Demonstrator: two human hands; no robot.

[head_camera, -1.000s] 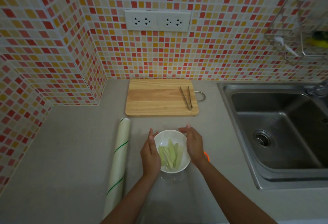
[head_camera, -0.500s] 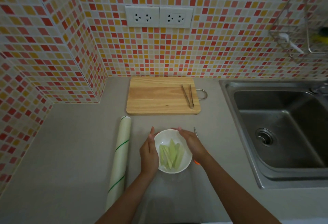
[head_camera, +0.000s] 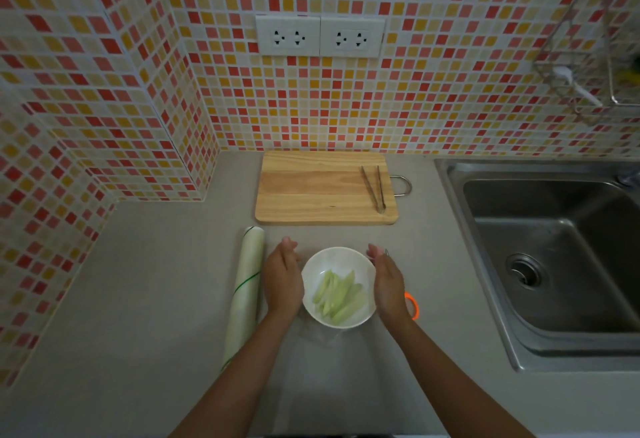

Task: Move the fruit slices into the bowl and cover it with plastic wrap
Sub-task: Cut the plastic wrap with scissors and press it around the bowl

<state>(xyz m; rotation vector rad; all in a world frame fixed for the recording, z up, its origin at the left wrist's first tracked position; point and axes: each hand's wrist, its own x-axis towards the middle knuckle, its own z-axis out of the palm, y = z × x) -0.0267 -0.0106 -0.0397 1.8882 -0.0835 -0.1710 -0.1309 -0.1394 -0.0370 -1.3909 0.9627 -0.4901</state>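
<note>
Orange ring [head_camera: 412, 306] half behind right hand [head_camera: 389, 285]

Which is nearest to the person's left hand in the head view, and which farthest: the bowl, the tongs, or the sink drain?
From the left hand:
1. Bowl, right beside it.
2. Tongs, on the cutting board behind.
3. Sink drain, far right.

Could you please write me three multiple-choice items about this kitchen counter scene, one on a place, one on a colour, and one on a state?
1. Where do the metal tongs lie?
A. in the sink
B. on the wooden cutting board
C. in the bowl

2. What colour is the bowl?
A. white
B. blue
C. black

3. How are the fruit slices now?
A. spread on the board
B. scattered on the counter
C. inside the bowl, between the left hand and right hand

Answers: 1 B, the tongs rest near the board's right edge; 2 A, its rim and inside show white; 3 C, the pale green slices lie in the bowl.
</note>
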